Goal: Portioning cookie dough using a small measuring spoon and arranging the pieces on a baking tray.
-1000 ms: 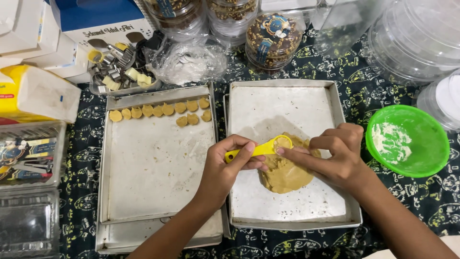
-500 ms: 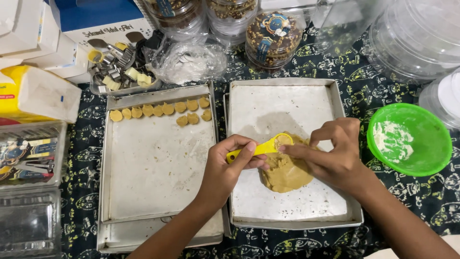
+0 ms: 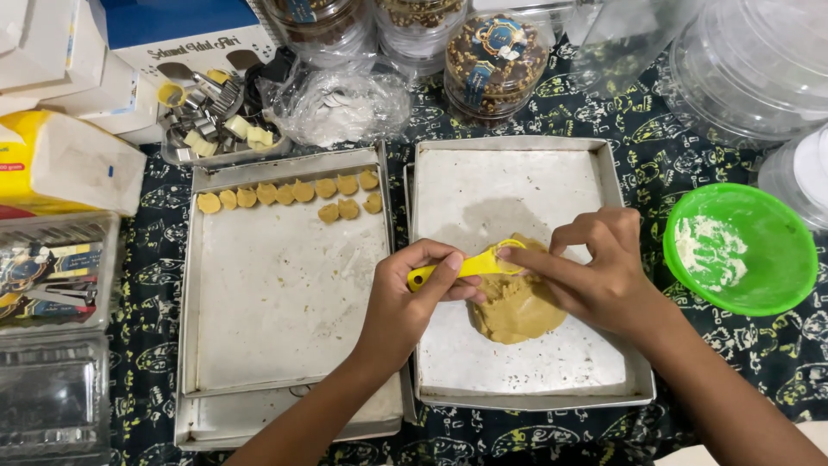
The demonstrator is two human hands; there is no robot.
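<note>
- Up far left: white cardboard boxes [image 3: 60,60] stacked, one w/ a blue top panel; just near of them a yellow-and-white soft pack [image 3: 65,164] lying on its side.
- Left edge: clear plastic box [image 3: 52,267] w/ printed cards inside, an empty clear clamshell [image 3: 52,401] nearer to me.
- Far centre: round clear jars [image 3: 494,60] w/ brown-and-gold beads, dark round label on the lid; crumpled clear bag [image 3: 345,103] beside them, plus a small tub of metal cutters [image 3: 211,121].
- Far right: big clear domed lids [image 3: 759,60].
- Surface: table under a dark cloth [image 3: 647,138] w/ green-yellow leaf print. Room beyond not visible.
- Left metal tray [image 3: 276,302]: a row of small round dough discs [image 3: 289,194] along its far edge, rest bare.
- Right metal tray [image 3: 509,190]: tan dough lump [image 3: 517,311] sits centre, a bit to the near side.
- My left hand [image 3: 405,311] is closed round the handle of a yellow scoop [image 3: 470,266], thumb on top; scoop head rests at the lump's far edge.
- My right hand [image 3: 604,276] is curled, fingertips pressing at the scoop head and the dough; it grips nothing that I can make out.
- Green bowl [image 3: 759,285] w/ white flour stands right of the tray, apart from my wrist.
</note>
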